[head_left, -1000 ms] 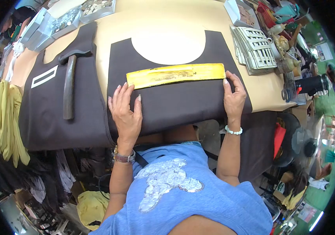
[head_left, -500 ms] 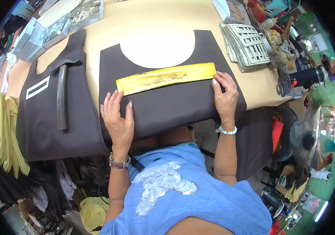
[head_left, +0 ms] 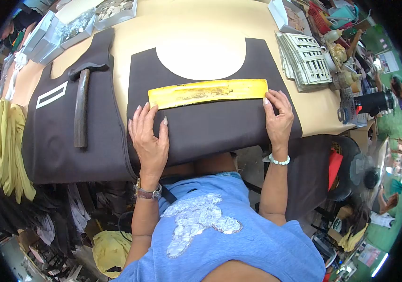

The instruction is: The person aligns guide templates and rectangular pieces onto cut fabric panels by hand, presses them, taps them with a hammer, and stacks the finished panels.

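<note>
A long yellow strip (head_left: 210, 92) with brown smears lies across a dark fabric piece (head_left: 201, 124), below its rounded neck cut-out. My left hand (head_left: 150, 136) rests on the fabric with fingers stretched out, its fingertips at the strip's lower left corner. At the other end, my right hand (head_left: 280, 117) has its thumb and fingers closed at the strip's right edge. On a second dark piece (head_left: 57, 141) to the left lie a hammer (head_left: 82, 108) with a dark handle and a white rectangular frame (head_left: 52, 95).
Trays of small parts (head_left: 76, 29) stand at the back left. A stack of pale slotted templates (head_left: 307, 58) lies at the right, near a black cylindrical object (head_left: 372, 102) and tools. Yellow cloths (head_left: 3, 145) hang over the left edge of the table (head_left: 201, 21).
The whole view has shifted and turned slightly, so the scene sits a little further right. Both hands stay at the strip's two ends, and the strip keeps about the same place on the fabric.
</note>
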Demonstrator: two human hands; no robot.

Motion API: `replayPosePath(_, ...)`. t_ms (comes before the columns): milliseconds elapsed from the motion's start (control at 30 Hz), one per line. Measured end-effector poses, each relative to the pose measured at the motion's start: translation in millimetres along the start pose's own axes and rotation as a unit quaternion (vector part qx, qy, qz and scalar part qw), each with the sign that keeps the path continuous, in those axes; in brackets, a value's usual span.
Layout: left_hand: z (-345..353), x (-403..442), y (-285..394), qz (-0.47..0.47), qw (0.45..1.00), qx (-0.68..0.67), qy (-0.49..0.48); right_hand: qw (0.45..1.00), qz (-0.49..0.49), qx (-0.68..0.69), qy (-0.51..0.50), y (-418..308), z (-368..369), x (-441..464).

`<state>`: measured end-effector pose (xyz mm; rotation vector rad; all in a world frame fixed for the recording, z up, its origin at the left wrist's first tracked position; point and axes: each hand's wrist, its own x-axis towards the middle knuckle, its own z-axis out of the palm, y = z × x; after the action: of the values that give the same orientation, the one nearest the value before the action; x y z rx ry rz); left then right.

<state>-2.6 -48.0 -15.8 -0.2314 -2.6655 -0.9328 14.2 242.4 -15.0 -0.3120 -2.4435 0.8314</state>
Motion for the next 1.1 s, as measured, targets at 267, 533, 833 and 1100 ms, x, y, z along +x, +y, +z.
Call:
replayPosePath(267,-1.4,1.3,3.2,0.008,1.0,0.019,0.016,1.0,0.0,-0.011,-0.01,0.4,-0.6,-0.1)
replayPosePath(533,0.2,0.9,2.9,0.026,0.999,0.012,0.039,1.0,0.004,-0.019,-0.013,-2.1,-0.1,0.2)
replayPosePath(833,3.5,-0.5,-0.7,0.012,0.999,0.011,0.036,1.0,-0.003,-0.025,-0.017,0.7,1.1,1.1)
replayPosePath(1100,-0.6,0.9,3.0,0.013,0.999,0.015,0.025,1.0,0.01,-0.011,-0.007,-1.0,0.4,-0.2)
